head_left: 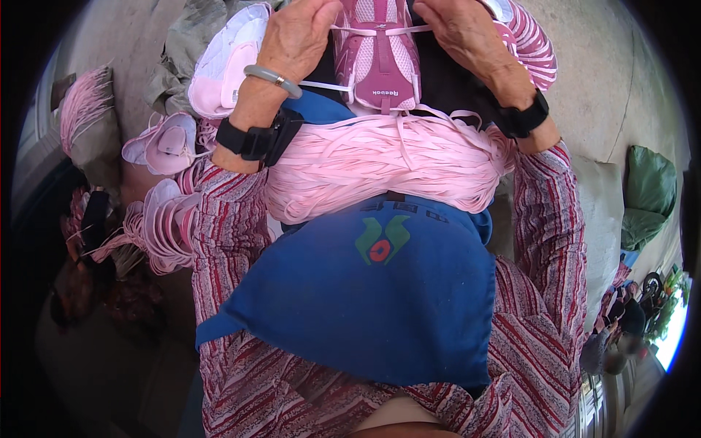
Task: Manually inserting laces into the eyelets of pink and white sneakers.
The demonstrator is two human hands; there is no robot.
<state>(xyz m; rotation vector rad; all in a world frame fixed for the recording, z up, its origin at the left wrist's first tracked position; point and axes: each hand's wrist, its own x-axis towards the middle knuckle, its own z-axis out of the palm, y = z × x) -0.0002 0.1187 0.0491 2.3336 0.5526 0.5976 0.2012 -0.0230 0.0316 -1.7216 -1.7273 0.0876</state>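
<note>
A pink and white shoe upper [383, 69] lies in front of me at the top middle, its heel end toward my body. A pale pink shoelace [410, 30] crosses it and stretches out to both sides. On the left, my left hand [301, 35] is closed in a pinch on one end of the lace. Opposite it, my right hand [464, 35] pinches the other end. The fingertips of both hands are partly cut off by the upper edge. Across my lap, just nearer than the upper, rests a thick bundle of pink laces [387, 160] over a blue apron [416, 314].
Several stacked pink uppers [169, 228] sit to my left, beside a single upper [169, 146]. White-lined uppers [232, 69] lie close to my left wrist. More striped pink uppers [535, 47] are stacked beyond my right wrist. A green bag [648, 191] stands far right.
</note>
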